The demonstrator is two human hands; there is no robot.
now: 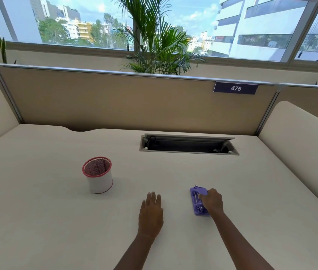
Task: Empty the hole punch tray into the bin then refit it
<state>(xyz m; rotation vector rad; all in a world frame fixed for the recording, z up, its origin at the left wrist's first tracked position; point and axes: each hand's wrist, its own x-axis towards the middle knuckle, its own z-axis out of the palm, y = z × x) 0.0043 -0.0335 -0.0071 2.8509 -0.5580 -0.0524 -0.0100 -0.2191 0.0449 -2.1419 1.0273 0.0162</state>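
A small purple hole punch [196, 199] lies flat on the cream desk [56, 221], right of centre. My right hand [211, 200] rests on its right side, fingers curled over the top, gripping it; the hand hides part of the punch and its tray cannot be made out. My left hand [151, 210] lies palm down on the desk to the left of the punch, fingers together and holding nothing. A small round mesh bin [98, 175], white with a red rim, stands upright further left and a little farther away.
A rectangular cable slot [188, 145] is cut into the desk behind the punch. A beige partition [134, 102] with a "475" label closes the back; padded side panels flank the desk. Plants and windows lie beyond.
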